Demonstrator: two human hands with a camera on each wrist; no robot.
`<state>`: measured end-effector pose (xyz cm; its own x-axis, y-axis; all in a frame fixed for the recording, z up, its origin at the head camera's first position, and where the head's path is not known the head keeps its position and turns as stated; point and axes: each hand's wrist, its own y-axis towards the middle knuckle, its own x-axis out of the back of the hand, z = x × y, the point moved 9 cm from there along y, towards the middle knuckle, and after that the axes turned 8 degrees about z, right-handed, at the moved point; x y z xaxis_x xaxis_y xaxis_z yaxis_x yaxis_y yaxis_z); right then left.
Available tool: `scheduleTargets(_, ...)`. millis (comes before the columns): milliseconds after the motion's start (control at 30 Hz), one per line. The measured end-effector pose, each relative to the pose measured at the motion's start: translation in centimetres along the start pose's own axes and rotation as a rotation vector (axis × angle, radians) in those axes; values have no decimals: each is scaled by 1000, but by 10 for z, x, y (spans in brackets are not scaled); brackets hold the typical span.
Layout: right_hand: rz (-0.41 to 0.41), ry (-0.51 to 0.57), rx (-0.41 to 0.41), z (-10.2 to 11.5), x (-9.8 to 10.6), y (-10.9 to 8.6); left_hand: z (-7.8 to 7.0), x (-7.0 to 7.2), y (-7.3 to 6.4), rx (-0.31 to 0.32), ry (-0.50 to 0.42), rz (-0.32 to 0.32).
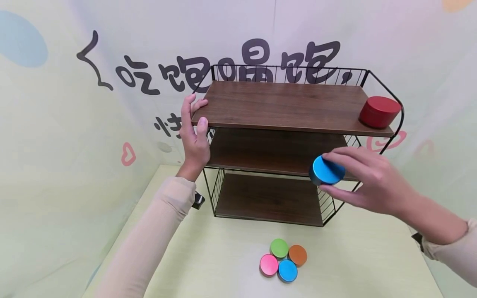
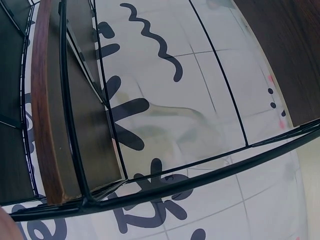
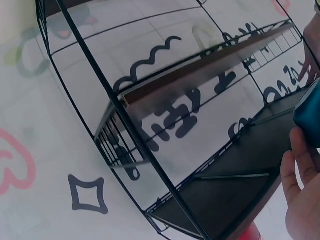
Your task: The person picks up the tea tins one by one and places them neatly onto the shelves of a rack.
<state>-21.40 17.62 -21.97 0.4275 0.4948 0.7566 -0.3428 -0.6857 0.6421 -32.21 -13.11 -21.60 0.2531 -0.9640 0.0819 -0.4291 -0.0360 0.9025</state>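
My right hand [image 1: 376, 178] pinches a round blue tin [image 1: 327, 170] between thumb and fingers, in front of the right part of the middle board. At the right edge of the right wrist view, the same blue tin [image 3: 311, 115] shows beside my fingertips. My left hand [image 1: 195, 134] grips the left end of the top board of a three-tier shelf rack [image 1: 283, 103] with dark wood boards and black wire sides. On the top board's right end sits a red tin [image 1: 380, 111]. The left wrist view shows mostly the rack's wire frame [image 2: 165, 190], with little of the hand.
On the pale table [image 1: 357, 256] in front of the rack, small tins stand grouped: green [image 1: 279, 248], orange [image 1: 298, 255], pink [image 1: 269, 265] and blue [image 1: 287, 270]. Behind the rack hangs a white printed cloth [image 1: 123, 25] with dark lettering.
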Motion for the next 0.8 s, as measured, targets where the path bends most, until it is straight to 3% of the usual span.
scheduleTargets(367,-42,3,-22,-12,24,21,0,0,1,-12,4,6)
scheduleTargets(600,-29,-70,-69,-23,32,31,-1,1,1,-8,7,4)
scheduleTargets(800,-20,-71,-140,-36,37,35,-1,1,0,-4,11,9)
